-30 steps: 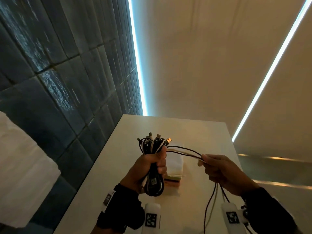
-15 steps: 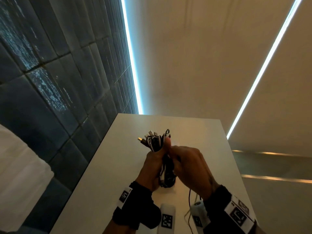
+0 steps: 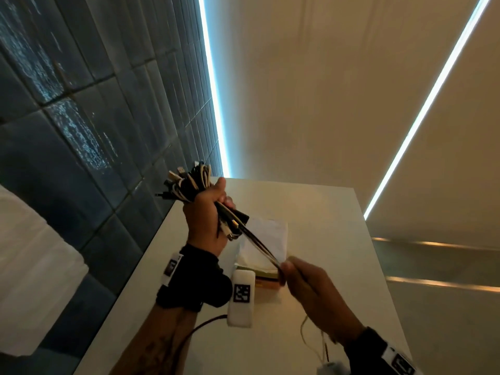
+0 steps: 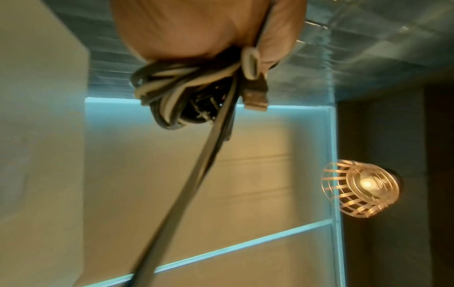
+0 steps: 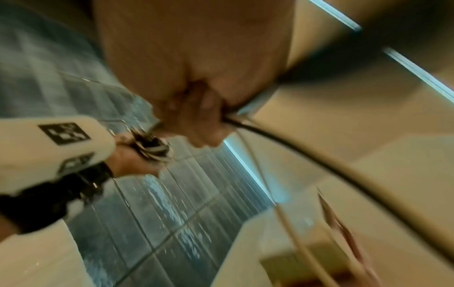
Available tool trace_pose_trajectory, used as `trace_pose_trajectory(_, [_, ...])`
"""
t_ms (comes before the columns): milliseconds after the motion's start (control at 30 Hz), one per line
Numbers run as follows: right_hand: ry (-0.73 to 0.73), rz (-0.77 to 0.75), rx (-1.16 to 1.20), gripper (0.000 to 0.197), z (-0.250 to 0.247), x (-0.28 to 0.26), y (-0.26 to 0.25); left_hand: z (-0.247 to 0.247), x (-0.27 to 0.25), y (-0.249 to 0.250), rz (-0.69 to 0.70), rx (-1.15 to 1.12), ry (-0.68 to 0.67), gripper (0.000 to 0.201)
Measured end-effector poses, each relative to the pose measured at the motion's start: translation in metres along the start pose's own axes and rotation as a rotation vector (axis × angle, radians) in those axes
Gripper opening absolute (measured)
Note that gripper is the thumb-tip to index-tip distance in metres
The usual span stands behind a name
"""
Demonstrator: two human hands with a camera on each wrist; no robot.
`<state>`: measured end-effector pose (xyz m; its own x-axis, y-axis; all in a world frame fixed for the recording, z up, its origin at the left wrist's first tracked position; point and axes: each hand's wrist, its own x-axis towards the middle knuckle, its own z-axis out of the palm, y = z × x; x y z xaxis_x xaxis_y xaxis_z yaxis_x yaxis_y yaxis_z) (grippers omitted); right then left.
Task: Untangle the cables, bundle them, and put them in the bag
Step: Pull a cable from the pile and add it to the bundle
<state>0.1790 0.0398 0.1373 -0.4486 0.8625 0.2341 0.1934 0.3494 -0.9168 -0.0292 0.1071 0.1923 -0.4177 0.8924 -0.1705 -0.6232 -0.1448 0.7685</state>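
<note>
Black and pale rubbery cords, folded into a thick cable bundle (image 3: 189, 182), stick out above and below the left hand (image 3: 205, 215), whose fingers are clenched around its middle; small metal plugs bristle from the upper end. From the lower end, a few thin, smooth strands (image 3: 259, 246) run taut and straight down to the right hand (image 3: 311, 290), which pinches them between thumb and fingertips. Beyond that grip the loose tails (image 3: 313, 336) hang slack in soft curves. Both hands are raised above a matte white table (image 3: 324, 212). Under the strands lies a flat, pale, rectangular thing (image 3: 270, 234), possibly the bag, though the view is too dim to be sure. Glossy dark tiles (image 3: 81, 117) line the wall beside the table.
</note>
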Motion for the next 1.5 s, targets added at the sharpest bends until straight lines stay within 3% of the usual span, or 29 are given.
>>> trace_pose_trajectory(100, [-0.115,0.240,0.365,0.047,0.001,-0.024,0.041,0.003,-0.001,0.014,0.055,-0.006,-0.032,0.032])
trace_pose_trajectory(167, [-0.188,0.341,0.357,0.047,-0.011,-0.037,0.063,0.002,-0.004,0.014,0.077,0.008,-0.031,0.030])
trace_pose_trajectory(233, [-0.300,0.347,0.092,0.036,-0.031,-0.038,0.082,-0.001,-0.010,0.006,0.103,0.043,-0.031,0.030])
trace_pose_trajectory(300, [-0.393,0.355,-0.363,0.024,-0.052,-0.028,0.091,-0.001,-0.016,-0.002,0.101,0.053,-0.046,0.033])
trace_pose_trajectory(333, [-0.335,0.312,-0.519,0.027,-0.061,-0.019,0.090,0.000,-0.017,-0.004,0.100,0.052,-0.051,0.034])
trace_pose_trajectory(367, [-0.216,0.265,-0.518,0.025,-0.065,-0.010,0.080,0.002,-0.018,-0.007,0.102,0.055,-0.053,0.034])
trace_pose_trajectory(433, [-0.023,0.164,-0.319,0.033,-0.058,0.009,0.044,0.010,-0.020,-0.011,0.112,0.068,-0.054,0.033])
trace_pose_trajectory(600, [-0.115,0.189,0.225,0.047,0.008,0.034,-0.018,0.028,-0.030,-0.024,0.167,0.082,-0.046,0.029])
trace_pose_trajectory(700, [-0.027,0.246,0.513,0.053,0.022,0.021,-0.012,0.020,-0.023,-0.012,0.201,0.055,0.030,0.023])
trace_pose_trajectory(767, [-0.052,0.282,0.602,0.045,0.021,0.009,-0.002,0.009,-0.017,-0.003,0.195,0.014,0.073,0.020])
trace_pose_trajectory(900, [-0.266,0.372,0.595,0.040,0.018,-0.008,0.012,-0.003,-0.015,0.002,0.068,-0.125,0.056,0.007])
trace_pose_trajectory(1000, [-0.399,0.425,0.557,0.041,0.009,-0.013,0.022,-0.003,-0.024,-0.001,-0.076,-0.167,-0.016,0.012])
trace_pose_trajectory(1167, [-0.544,0.521,0.350,0.048,-0.015,-0.007,0.042,0.002,-0.047,0.002,-0.338,-0.100,-0.288,0.021])
trace_pose_trajectory(1300, [-0.504,0.483,0.000,0.057,-0.050,0.007,0.041,-0.007,-0.059,-0.003,-0.485,0.003,-0.459,0.011])
trace_pose_trajectory(1400, [-0.516,0.394,-0.151,0.042,-0.074,0.021,0.023,-0.015,-0.068,-0.007,-0.568,0.117,-0.533,0.004])
trace_pose_trajectory(1500, [-0.584,0.369,-0.120,0.029,-0.092,0.032,-0.004,-0.016,-0.078,-0.009,-0.533,0.314,-0.600,0.011])
